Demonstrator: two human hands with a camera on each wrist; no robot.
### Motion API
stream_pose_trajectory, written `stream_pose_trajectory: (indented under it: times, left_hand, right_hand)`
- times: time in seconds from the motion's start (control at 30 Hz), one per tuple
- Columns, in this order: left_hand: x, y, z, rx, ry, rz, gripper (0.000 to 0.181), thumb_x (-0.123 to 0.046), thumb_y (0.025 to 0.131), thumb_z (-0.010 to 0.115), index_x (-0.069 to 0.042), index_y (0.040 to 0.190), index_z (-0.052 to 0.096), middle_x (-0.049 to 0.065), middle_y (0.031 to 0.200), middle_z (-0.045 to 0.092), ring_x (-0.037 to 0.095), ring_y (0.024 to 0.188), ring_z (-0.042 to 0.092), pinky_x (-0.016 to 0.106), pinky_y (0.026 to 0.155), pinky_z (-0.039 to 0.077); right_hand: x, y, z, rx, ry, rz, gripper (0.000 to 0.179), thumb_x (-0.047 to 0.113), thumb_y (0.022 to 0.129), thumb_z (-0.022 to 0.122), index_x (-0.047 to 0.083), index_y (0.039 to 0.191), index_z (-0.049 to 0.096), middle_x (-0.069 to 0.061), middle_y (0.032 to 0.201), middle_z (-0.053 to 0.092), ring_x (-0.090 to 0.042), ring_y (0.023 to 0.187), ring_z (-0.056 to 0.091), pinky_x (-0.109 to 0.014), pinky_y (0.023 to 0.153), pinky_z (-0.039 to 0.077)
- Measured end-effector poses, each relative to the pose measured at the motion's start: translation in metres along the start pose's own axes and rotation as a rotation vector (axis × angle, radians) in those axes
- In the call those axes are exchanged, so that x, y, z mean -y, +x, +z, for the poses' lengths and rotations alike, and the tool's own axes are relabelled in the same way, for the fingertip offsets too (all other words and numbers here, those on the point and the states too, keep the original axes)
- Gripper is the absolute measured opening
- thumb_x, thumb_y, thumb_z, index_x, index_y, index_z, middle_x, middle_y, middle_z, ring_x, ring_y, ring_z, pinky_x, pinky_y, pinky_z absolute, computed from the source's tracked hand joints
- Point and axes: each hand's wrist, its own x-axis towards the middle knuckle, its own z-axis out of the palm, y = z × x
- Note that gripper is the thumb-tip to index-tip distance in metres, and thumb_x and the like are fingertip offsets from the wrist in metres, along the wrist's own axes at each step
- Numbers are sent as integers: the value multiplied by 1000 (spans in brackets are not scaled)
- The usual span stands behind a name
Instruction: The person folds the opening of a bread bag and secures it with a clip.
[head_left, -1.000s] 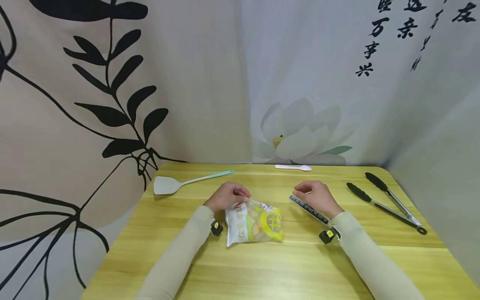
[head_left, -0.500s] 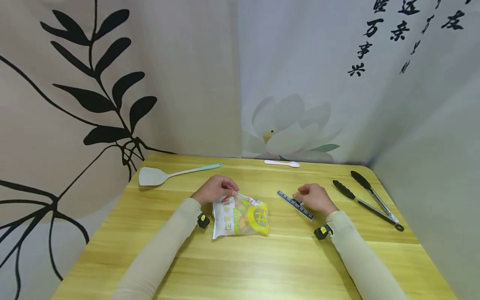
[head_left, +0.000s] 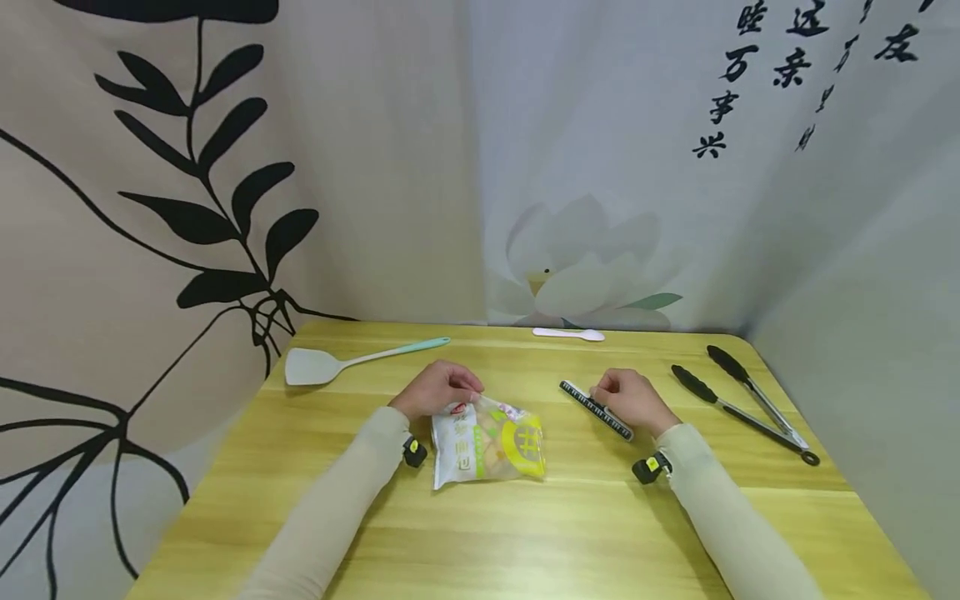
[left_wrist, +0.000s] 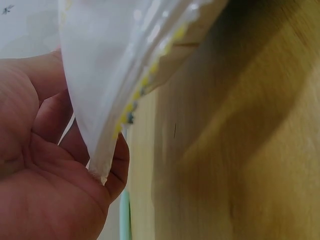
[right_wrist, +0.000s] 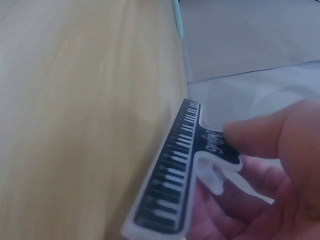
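Observation:
A clear plastic food bag with white, green and yellow print sits on the table in the head view, pale pieces showing inside. My left hand pinches its upper left edge. In the left wrist view, the bag's film runs down between thumb and fingers of the left hand. To the right of the bag, my right hand holds a long clip with a piano-key pattern. The right wrist view has the thumb of the right hand on the handle of the clip, its long bar close to the tabletop.
A white spatula with a mint handle lies at the back left of the wooden table. Toward the back edge is a small pale pink spoon. Black-tipped metal tongs lie spread at the right. A printed curtain hangs behind.
The clip has tilted in the right hand, its patterned face turning up and then partly away again. The left hand keeps its pinch on the bag. The head view has shifted slightly.

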Motion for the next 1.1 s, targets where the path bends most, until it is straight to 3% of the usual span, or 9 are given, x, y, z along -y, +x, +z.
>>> stream_pose_trajectory:
  times: [0.1,0.2,0.27,0.43,0.57,1.1]
  left_hand:
    - [-1,1,3,-1,-9,10,15,-16,98,77,-8,111,80,-1,100,79,11,90,69,28,83,56]
    - [-2,0,7,-22,-19,12,13,-14,97,78,-8,108,80,0,96,78,13,87,68,28,80,55]
    - [-2,-1,10,-25,-18,9,12,-14,97,78,-9,107,81,-1,95,78,13,85,68,28,79,55]
    - [0,0,16,-8,0,7,12,-17,97,78,-11,108,81,-4,95,77,11,86,68,28,79,55]
    - [-1,1,11,-20,21,5,12,-17,98,77,-11,108,81,-4,94,76,11,86,67,29,79,55]
    - [-5,1,12,-39,34,-16,10,-16,97,78,-13,106,82,-5,93,77,12,86,68,30,81,55]
  right_hand:
    - [3,2,1,3,28,-6,18,27,104,69,9,104,70,-6,95,72,-19,83,63,-34,76,50]
    - [6,3,3,40,74,-10,34,27,105,68,2,128,67,-11,102,75,-19,82,69,-36,76,56]
    - [8,2,4,51,73,-12,40,27,105,67,0,135,65,-12,108,76,-18,85,71,-37,79,58]
    - [14,-2,5,47,51,-19,33,26,106,65,1,127,73,-12,114,77,-17,93,71,-40,86,60]
    - [22,1,8,38,71,-38,30,25,107,64,1,124,73,-10,111,77,-18,93,71,-41,87,60]
    - [38,2,15,48,174,-73,30,19,105,67,-4,122,71,-11,104,76,-17,84,71,-32,74,62]
